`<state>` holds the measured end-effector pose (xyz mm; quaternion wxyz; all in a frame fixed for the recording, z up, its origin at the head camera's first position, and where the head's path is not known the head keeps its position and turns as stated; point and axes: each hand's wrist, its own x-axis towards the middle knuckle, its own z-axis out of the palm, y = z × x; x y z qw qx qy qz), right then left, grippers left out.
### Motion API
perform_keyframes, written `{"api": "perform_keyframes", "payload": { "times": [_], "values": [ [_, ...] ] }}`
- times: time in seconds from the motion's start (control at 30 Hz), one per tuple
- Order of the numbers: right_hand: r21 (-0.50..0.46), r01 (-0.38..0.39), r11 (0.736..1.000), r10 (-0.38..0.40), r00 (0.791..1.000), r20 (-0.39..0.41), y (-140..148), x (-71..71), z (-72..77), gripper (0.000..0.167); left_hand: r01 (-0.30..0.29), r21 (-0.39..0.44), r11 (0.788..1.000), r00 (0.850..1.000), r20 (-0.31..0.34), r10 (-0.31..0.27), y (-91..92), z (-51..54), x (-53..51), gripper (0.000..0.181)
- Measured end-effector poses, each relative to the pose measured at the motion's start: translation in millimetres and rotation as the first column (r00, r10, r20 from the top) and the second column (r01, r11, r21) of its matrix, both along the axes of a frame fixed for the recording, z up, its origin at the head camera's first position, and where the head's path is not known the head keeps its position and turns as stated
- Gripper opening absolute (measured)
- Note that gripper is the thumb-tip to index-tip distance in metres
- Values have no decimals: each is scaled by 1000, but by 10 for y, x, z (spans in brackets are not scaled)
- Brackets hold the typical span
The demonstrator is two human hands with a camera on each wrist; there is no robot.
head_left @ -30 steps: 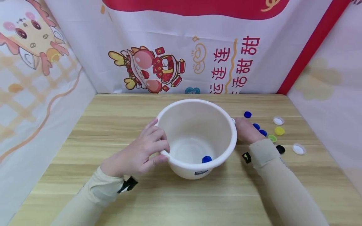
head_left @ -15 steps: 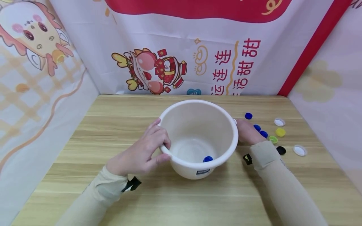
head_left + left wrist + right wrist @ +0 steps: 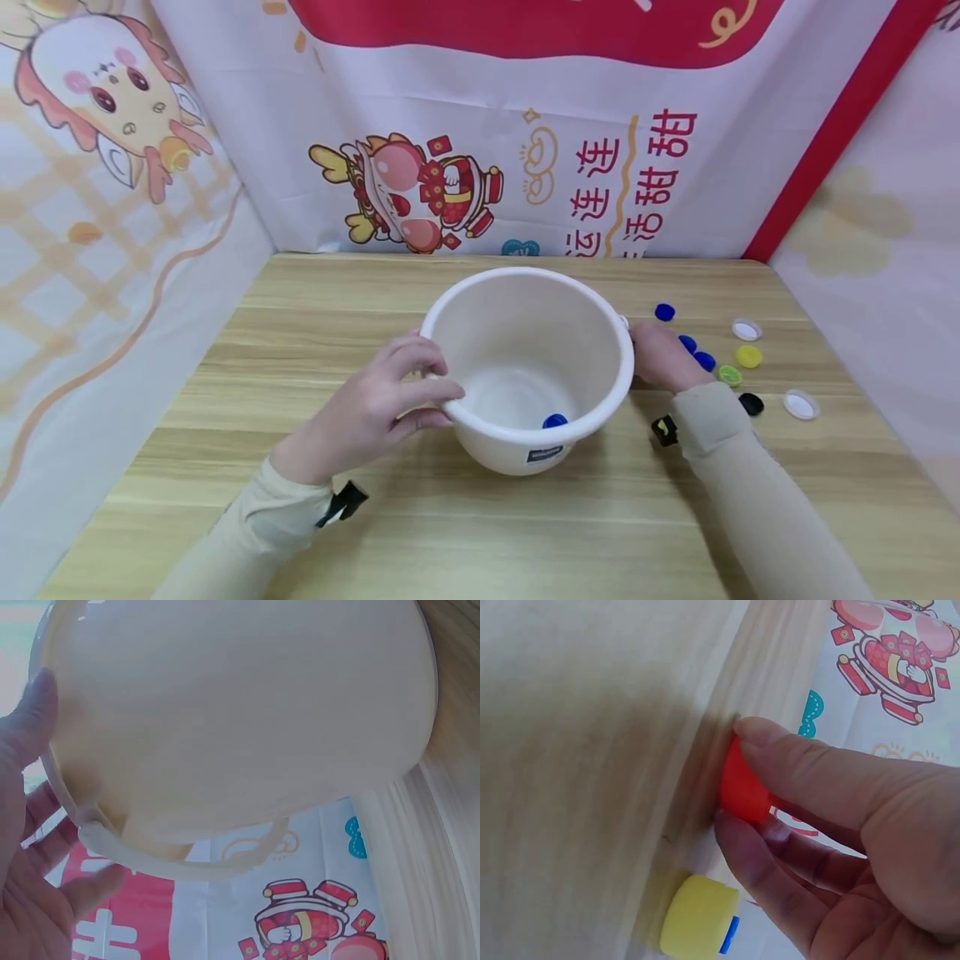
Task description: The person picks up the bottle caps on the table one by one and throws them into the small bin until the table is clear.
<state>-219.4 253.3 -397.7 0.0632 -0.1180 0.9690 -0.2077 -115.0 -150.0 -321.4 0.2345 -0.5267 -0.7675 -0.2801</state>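
Inside white bucket (image 3: 525, 317), near side: blue cap (image 3: 555, 421).

bucket (image 3: 525, 333) 1 | red cap (image 3: 744, 786) 1 | tabletop caps (image 3: 748, 357), head view 8

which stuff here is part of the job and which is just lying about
Part of the job, it seems:
white bucket, held by the left hand
red cap, pinched by the right hand
blue cap inside the bucket

Lying about, perhaps wanted later:
yellow cap, green cap, black cap, three blue caps, two whitish caps
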Motion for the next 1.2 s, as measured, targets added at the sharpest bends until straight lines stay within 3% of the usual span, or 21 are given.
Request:
{"api": "perform_keyframes", "payload": {
  "times": [0.17, 0.33, 0.47, 0.63, 0.73, 0.87, 0.97, 1.2],
  "values": [
    [-28, 3, 1000, -1, 998, 57, 52, 39, 15, 4, 19, 41, 999, 998, -52, -17, -20, 49, 61, 31],
    [-83, 23, 996, -16, 997, 82, 104, 109, 169, 26, 39, 51, 998, 996, -78, -35, -21, 93, 72, 26],
    [-109, 8, 994, -5, 1000, 25, 93, 155, 441, 37, 43, 60, 997, 997, -74, -39, -21, 112, 70, 25],
    [-154, 41, 987, -45, 999, -23, 38, 286, 919, 46, 44, 77, 996, 999, -29, -42, -3, 126, 61, 25],
    [-201, 36, 979, -60, 991, -118, -11, 389, 1188, 44, 44, 85, 995, 999, -2, -44, 13, 131, 49, 24],
    [-218, -10, 976, -50, 962, -267, -143, 528, 1478, 42, 39, 81, 996, 999, 15, -40, 21, 130, 37, 24],
    [-213, -61, 975, -13, 943, -333, -277, 622, 1648, 43, 27, 64, 998, 999, 24, -29, 18, 133, 37, 25],
    [-189, -174, 967, 96, 927, -362, -581, 749, 1883, 42, -12, 14, 1000, 999, 48, 11, 20, 156, 56, 28]
  ]
}}
